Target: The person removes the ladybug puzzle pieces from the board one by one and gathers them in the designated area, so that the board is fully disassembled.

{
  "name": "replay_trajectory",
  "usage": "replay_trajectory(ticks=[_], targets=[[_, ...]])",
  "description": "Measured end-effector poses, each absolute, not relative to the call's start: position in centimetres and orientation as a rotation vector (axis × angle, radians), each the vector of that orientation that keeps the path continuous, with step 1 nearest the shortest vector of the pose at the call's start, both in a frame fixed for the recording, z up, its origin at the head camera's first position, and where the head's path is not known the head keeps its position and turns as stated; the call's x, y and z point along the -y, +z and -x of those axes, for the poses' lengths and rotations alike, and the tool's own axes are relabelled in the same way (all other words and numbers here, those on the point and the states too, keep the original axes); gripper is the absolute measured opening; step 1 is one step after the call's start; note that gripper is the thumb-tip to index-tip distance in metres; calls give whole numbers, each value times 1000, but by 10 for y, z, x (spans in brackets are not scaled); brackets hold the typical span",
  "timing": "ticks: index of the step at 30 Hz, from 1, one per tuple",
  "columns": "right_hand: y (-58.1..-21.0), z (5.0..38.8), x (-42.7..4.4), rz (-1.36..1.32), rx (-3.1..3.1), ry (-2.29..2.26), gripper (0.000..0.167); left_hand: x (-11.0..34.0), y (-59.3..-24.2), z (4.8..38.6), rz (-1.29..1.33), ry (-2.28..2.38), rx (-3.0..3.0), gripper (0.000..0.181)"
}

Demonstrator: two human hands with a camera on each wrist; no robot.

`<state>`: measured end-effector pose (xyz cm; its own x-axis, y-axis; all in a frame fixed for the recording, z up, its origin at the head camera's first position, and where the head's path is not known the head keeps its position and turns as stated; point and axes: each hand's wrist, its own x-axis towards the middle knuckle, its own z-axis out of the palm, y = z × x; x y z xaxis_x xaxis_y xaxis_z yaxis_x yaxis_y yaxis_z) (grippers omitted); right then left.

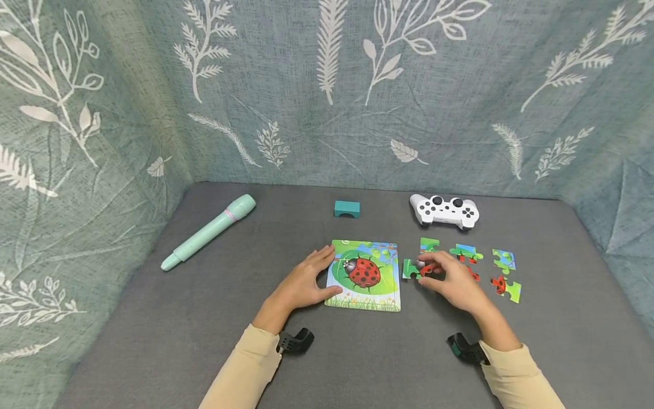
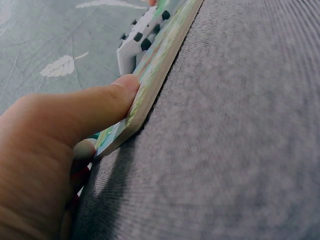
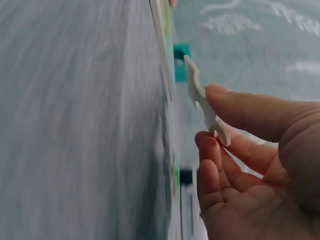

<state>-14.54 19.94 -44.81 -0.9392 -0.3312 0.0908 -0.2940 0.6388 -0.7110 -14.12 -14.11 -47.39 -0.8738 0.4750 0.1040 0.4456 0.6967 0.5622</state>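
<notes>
The puzzle piece point(image 1: 411, 269) is just to the right of the ladybug board point(image 1: 364, 275), held up over the gray table point(image 1: 357, 360). The right hand point(image 1: 453, 281) pinches it between thumb and fingers. The left hand point(image 1: 302, 282) is spread, thumb and fingers touching the board's left side. The piece looks light and stiff (thin wood or card, I guess), so its little knobs might snap if bent. Its flat edges seem the best place to hold. It shows green and red on top, with pale, wavy sides.
</notes>
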Motion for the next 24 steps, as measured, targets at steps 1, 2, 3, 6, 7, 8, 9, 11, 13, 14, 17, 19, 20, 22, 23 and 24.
replay_trajectory(ticks=[1,2,3,6,7,8,9,11,13,14,17,19,20,22,23,24], targets=[[-449,144,-205,531,-2812,-1200,41,141,-474,141,-775,920,-2847,81],[-450,143,-209,530,-2827,-1194,41,141,-474,142,-775,919,-2846,81],[-452,141,-214,529,-2839,-1187,41,141,-474,142,-775,915,-2846,81],[-455,139,-222,542,-2869,-1186,40,141,-474,142,-777,923,-2847,80],[-456,139,-223,548,-2876,-1180,39,141,-474,142,-776,927,-2849,80],[-457,139,-224,553,-2882,-1174,39,141,-474,141,-775,930,-2851,80],[-457,139,-225,557,-2887,-1169,38,141,-475,141,-776,929,-2854,80],[-458,140,-225,564,-2898,-1156,38,141,-476,141,-777,933,-2856,80],[-458,140,-225,567,-2914,-1121,38,141,-476,141,-786,927,-2860,80],[-458,140,-225,570,-2922,-1104,38,141,-477,141,-790,927,-2861,80],[-459,140,-225,591,-2950,-1047,39,141,-477,141,-806,928,-2868,80],[-460,141,-225,598,-2959,-1015,40,141,-476,141,-810,924,-2871,80],[-460,141,-225,596,-2959,-1008,41,141,-476,142,-813,924,-2872,80],[-460,141,-226,592,-2959,-992,42,141,-475,142,-816,925,-2873,80],[-460,141,-226,586,-2956,-989,43,141,-475,141,-816,923,-2873,80],[-459,141,-226,580,-2954,-989,44,141,-475,141,-809,919,-2872,81]])
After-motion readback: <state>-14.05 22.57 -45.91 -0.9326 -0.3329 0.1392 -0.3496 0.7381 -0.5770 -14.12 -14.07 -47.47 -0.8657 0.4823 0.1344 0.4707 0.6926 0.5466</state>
